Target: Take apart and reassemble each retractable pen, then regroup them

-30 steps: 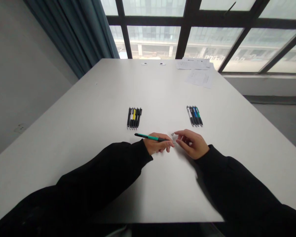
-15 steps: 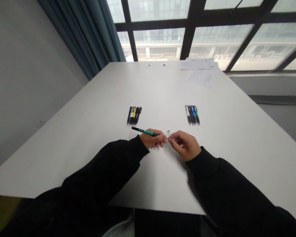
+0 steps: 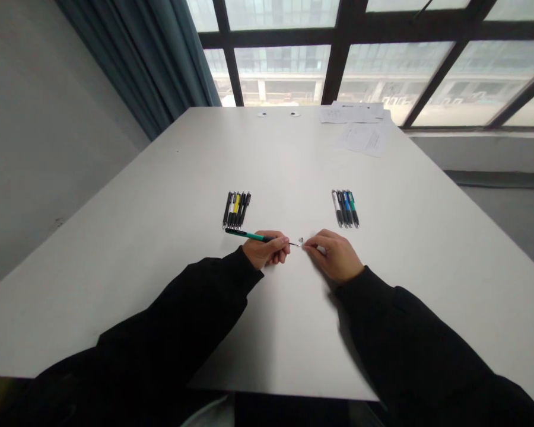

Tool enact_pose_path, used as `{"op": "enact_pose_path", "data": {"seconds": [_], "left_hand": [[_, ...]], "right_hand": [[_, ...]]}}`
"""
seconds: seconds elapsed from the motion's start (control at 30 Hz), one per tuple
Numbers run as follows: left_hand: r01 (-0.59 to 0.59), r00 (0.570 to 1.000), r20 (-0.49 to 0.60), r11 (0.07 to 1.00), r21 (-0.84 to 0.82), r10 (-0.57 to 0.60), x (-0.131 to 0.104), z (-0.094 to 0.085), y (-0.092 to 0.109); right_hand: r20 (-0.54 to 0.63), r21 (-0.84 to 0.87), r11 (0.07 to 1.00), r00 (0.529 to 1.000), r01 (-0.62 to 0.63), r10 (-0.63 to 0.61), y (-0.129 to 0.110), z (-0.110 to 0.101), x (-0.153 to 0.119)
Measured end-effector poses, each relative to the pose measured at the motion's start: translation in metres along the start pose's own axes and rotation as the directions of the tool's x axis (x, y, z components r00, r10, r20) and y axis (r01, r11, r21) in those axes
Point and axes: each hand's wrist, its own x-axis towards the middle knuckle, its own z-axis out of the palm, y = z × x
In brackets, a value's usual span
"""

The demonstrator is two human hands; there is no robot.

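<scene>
Farther apart now, your left hand [image 3: 267, 251] clamps the pen [image 3: 246, 235]; your right hand [image 3: 336, 255] pinches the refill [image 3: 294, 244], axis running left from that grip.

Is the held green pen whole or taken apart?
Partly apart: the green pen has its refill poking far out toward the right hand.

From the wearer's head, above the near edge of the tabletop [image 3: 267, 160], we look forward and down across it to the far edge and the window [image 3: 285, 65] beyond. We see the left hand [image 3: 262, 252] and right hand [image 3: 338, 258] close up; both side edges run out of frame.
</scene>
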Motion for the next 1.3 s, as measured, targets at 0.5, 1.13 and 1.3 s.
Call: {"op": "enact_pose_path", "data": {"seconds": [0.5,1.13,1.3], "left_hand": [[0.034,0.998,0.05,0.998,-0.053,-0.031,-0.001,0.005,0.006],[0.024,0.997,0.066,0.999,0.023,-0.026,-0.002,0.011,0.011],[0.039,0.996,0.074,0.998,0.051,-0.043,-0.002,0.016,0.014]], "right_hand": [[-0.003,-0.05,0.996,0.997,-0.073,0.073,-0.005,-0.007,-0.001],[-0.084,0.408,0.91,0.99,-0.069,0.112,-0.024,-0.011,-0.012],[-0.055,0.47,0.877,0.988,-0.1,0.142,-0.033,-0.012,-0.015]]}}
